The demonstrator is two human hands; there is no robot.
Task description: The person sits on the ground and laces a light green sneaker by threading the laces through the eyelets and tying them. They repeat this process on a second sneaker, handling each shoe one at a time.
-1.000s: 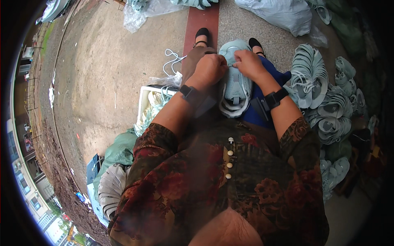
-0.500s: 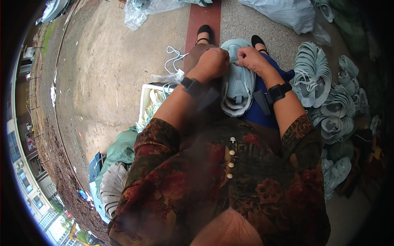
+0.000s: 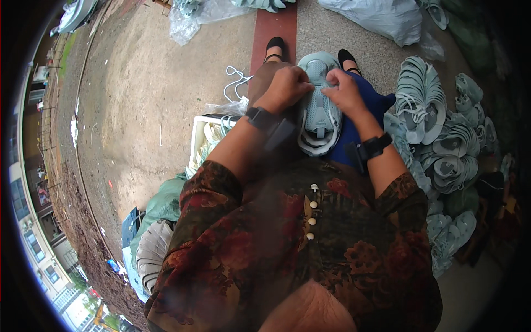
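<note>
A pale blue-grey shoe upper (image 3: 318,116) lies lengthwise on my lap, its heel end toward me. My left hand (image 3: 289,88) is closed in a pinch at the upper's left edge, near the lower end of its throat. Opposite it, my right hand (image 3: 344,93) hovers over the right edge with thumb and finger bent together. Whatever the fingertips hold is too small to make out; a lace cannot be told there. Dark bands with small devices are strapped on both wrists.
White laces (image 3: 237,80) lie on the ground to the left, by a white-rimmed box (image 3: 196,141) of pale laces. Nested shoe uppers (image 3: 420,99) are piled at right. A white sack (image 3: 381,19) lies ahead, and a green bag (image 3: 166,199) sits at my left.
My hands have drawn apart, the right moving rightward and slightly down, the left slightly left. More of the upper's middle shows between them. The upper stays on my lap.
</note>
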